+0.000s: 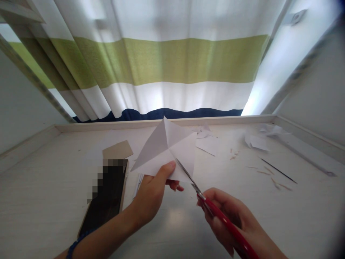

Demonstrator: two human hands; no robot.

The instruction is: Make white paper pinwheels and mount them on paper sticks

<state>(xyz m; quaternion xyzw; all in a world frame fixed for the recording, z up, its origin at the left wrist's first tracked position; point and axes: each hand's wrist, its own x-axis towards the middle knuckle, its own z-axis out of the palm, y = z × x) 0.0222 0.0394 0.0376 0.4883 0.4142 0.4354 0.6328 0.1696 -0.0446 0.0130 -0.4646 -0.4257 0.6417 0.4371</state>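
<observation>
Midway over the desk (172, 226), scissors (201, 196) met folded paper (167, 149)

The left hand (151, 196) pinched the folded paper by its lower edge, thumb in front. The right hand (234, 219) gripped the red-handled scissors, blades at the paper's lower right edge. A phone (107, 196) lay near the left edge; paper scraps (256, 142) lay toward the far right corner.

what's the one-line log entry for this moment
left hand: holds paper | right hand: holds scissors, blades at paper edge | table: phone, scraps
</observation>
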